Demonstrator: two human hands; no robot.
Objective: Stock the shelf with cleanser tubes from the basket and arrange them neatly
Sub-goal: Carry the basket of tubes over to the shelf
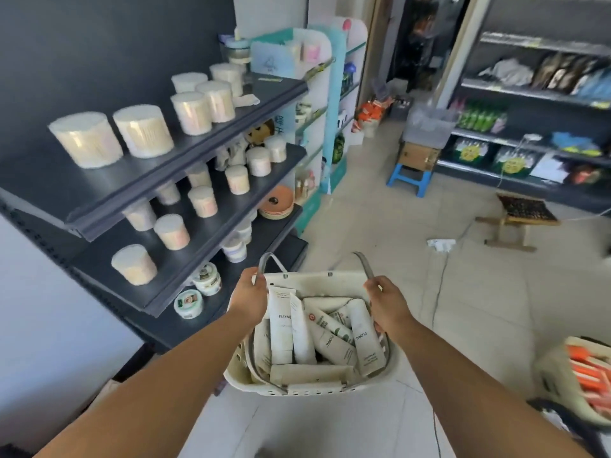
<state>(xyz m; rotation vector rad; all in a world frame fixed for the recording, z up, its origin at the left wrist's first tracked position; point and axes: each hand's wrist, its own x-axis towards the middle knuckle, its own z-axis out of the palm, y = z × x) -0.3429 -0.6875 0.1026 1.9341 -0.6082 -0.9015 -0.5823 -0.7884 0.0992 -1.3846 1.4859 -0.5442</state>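
Both hands are busy: left hand [248,292] and right hand [385,300] each clamped on a basket [310,388] handle. Cleanser tubes [281,328] are heaped between them, mostly lengthwise away from the person, and the shelf [185,259] sits off beyond the left hand.

second basket [575,378]: cut by right edge | far shelf goods [529,74]: blurred

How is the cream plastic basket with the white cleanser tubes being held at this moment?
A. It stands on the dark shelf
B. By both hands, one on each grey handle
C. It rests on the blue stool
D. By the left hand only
B: the left hand grips one grey handle and the right hand grips the other, with the cream plastic basket of white cleanser tubes hanging above the tiled floor.
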